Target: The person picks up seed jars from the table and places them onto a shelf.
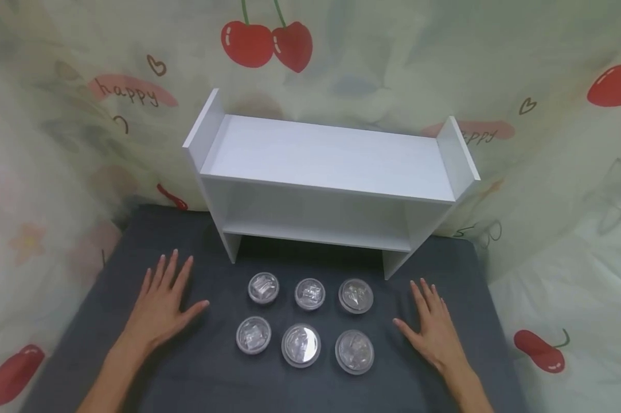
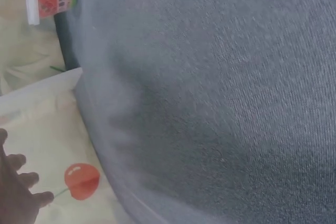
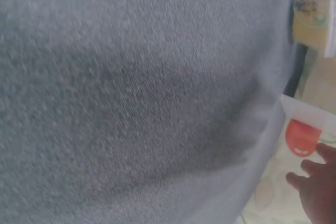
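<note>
left hand [image 1: 160, 307] flat, fingers spread, on grey surface [image 1: 212, 378] | right hand [image 1: 431, 327] likewise | six clear round containers [image 1: 305, 321] between them, two rows, equally near | white shelf [image 1: 331, 172] behind

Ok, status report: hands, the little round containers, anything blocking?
Left hand and right hand flat on grey mat, holding nothing. Six clear containers between them, untouched. White shelf behind, nothing blocking.

Head looks down; wrists skim grey cloth [image 2: 220, 103].
</note>
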A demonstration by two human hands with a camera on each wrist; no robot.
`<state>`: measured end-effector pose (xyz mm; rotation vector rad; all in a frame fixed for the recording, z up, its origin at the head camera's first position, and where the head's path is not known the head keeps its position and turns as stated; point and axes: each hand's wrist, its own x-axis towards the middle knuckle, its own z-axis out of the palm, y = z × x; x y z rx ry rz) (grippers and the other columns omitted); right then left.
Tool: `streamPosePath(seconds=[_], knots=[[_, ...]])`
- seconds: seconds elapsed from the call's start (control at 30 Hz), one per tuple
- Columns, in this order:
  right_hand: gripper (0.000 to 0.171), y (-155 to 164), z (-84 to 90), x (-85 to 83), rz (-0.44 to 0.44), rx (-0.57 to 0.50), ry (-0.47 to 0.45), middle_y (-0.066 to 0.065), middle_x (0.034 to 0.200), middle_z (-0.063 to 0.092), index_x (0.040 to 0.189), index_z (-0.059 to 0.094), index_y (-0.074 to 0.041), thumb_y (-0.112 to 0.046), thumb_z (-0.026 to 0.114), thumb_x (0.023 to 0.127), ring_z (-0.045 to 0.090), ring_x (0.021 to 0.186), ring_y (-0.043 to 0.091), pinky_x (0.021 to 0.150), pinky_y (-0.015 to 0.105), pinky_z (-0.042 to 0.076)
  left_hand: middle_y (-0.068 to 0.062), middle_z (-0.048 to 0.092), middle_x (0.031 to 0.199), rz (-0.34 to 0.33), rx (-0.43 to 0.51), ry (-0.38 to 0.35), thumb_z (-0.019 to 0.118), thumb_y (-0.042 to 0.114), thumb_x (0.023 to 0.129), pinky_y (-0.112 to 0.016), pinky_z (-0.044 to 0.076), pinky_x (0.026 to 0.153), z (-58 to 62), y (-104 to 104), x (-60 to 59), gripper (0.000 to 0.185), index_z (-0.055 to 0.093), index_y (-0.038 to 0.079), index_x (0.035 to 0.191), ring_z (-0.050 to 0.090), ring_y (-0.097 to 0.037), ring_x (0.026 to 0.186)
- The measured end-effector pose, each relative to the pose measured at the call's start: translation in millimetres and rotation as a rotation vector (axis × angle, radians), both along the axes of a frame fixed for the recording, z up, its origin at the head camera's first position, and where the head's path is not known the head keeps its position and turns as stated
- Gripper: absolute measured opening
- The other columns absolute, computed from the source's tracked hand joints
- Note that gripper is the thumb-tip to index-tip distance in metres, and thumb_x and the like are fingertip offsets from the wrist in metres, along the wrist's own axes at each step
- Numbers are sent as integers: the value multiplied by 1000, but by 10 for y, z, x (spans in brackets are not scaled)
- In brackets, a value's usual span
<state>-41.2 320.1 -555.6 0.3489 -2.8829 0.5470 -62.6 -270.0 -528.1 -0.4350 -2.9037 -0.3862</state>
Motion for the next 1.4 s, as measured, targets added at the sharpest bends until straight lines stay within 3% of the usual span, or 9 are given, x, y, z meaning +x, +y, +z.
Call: streamPosePath(seconds=[0.27,0.5,0.63,0.87,1.13,1.3,1.4], knots=[[89,-110,-27,58,39,-89,11,21,155,34,157,28,-16,-40,75,86,35,137,46,98,64,37,-19,19,163,-34,127,72,75,51,81,-65,25,109,100,67,-43,101,22,16,159,18,-43,147],[87,-169,-4,90,65,-120,18,14,154,36,157,29,-18,-36,76,85,41,134,38,98,59,39,-17,28,159,-81,220,136,81,42,78,-64,35,99,204,109,-71,101,25,14,158,32,-43,141],[88,-206,30,106,95,-142,34,11,153,38,156,31,-18,-33,78,84,43,134,34,99,55,38,-17,31,158,-94,235,172,76,47,81,-61,37,99,259,119,-96,97,27,12,157,37,-42,138],[88,-264,92,134,121,-167,33,7,152,40,156,32,-18,-31,79,83,44,133,29,98,49,39,-15,32,158,-112,245,210,48,72,90,-61,38,97,358,144,-160,93,28,11,157,39,-40,136],[87,-386,129,174,155,-197,8,4,153,39,155,34,-15,-30,79,83,45,133,26,98,45,40,-12,32,159,-107,291,228,67,55,86,-59,40,95,503,162,-242,91,29,11,157,40,-38,136],[85,-459,119,206,182,-246,7,4,148,44,154,36,-13,-25,80,82,50,128,23,101,30,39,-11,36,157,-125,311,290,59,61,89,-56,43,90,644,197,-298,87,33,10,155,43,-35,135],[85,-487,106,204,211,-284,32,4,143,49,153,38,-10,-21,81,80,53,122,23,101,19,37,-8,35,158,-116,320,290,55,64,90,-53,42,94,709,211,-326,87,32,10,155,42,-32,137]])
